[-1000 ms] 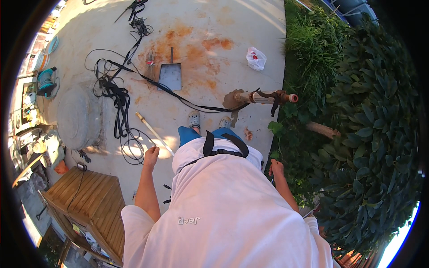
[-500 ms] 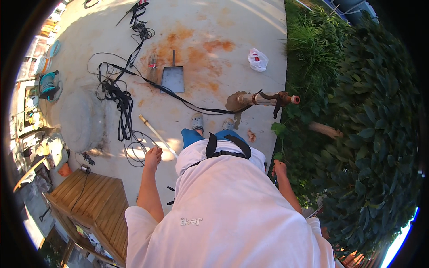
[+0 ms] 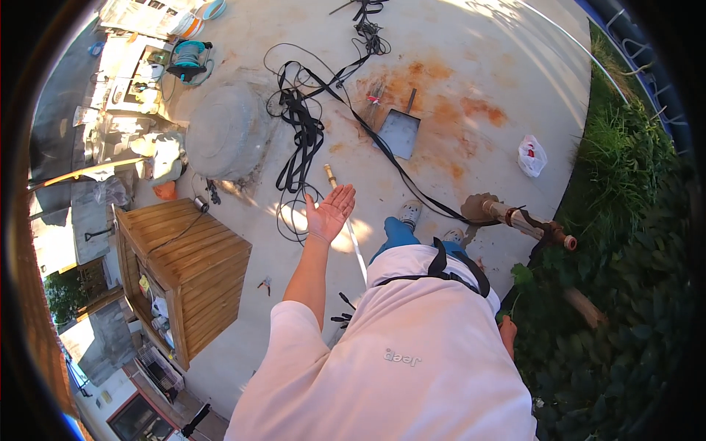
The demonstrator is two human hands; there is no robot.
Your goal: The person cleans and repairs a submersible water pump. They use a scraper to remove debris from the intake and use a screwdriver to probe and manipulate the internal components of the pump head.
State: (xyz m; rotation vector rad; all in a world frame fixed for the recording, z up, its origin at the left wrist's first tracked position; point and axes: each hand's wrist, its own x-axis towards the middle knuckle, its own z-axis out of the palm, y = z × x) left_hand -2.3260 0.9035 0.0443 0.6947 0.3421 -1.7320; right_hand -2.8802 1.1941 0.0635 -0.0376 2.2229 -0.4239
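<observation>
My left hand (image 3: 329,212) is raised in front of me, palm up with the fingers stretched out and nothing in it. Below it on the concrete lies a white pole (image 3: 356,246) with a brass-coloured end. My right hand (image 3: 507,329) hangs at my right side, beside the leafy plants; part of it is behind my shirt and its fingers do not show clearly. Ahead to the right stands a rusty upright pipe (image 3: 521,218) with a wet patch round its base. A black strap (image 3: 382,147) runs from a tangled heap toward that pipe.
A metal dustpan (image 3: 398,135) and a white plastic bag (image 3: 531,156) lie ahead on the concrete. To the left are a wooden cabinet (image 3: 195,272), pliers (image 3: 265,285), a round concrete slab (image 3: 224,128) and a teal hose reel (image 3: 190,60). Dense shrubs (image 3: 625,316) line the right.
My view has swung left. My left hand has opened from a loose curl and turned palm up, reaching further forward. My right hand has gone partly out of sight beside my body.
</observation>
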